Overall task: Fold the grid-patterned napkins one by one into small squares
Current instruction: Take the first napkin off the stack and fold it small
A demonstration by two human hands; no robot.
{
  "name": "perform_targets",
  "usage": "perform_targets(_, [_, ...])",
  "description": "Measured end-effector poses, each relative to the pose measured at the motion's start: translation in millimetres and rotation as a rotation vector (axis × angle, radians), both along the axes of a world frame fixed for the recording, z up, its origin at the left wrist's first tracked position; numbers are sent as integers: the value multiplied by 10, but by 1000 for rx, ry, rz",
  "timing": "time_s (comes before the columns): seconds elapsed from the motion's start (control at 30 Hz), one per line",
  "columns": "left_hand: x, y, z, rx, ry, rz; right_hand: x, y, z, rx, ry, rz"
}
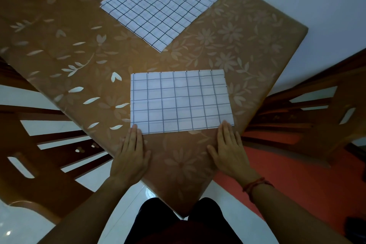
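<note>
A white napkin with a dark grid lies folded into a rectangle on the near part of the table. My left hand lies flat with straight fingers, its fingertips touching the napkin's near left corner. My right hand lies flat too, fingertips on the near right corner. Farther back a stack of unfolded grid napkins lies spread out at an angle.
The table has a brown cover with pale flower and leaf shapes; one corner points toward me. Wooden chairs stand at the left and at the right. A white wall is at the back right.
</note>
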State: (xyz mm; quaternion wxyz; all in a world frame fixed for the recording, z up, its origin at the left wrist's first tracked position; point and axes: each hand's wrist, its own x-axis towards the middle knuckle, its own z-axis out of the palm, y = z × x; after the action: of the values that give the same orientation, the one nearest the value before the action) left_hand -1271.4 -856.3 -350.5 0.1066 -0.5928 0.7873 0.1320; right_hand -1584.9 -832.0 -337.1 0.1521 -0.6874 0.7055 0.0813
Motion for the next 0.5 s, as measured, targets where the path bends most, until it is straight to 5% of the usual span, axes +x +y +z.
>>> perform_targets(0.5, [-207,-214,228,-72,234,180,-77,-239,167,-123,1,-163])
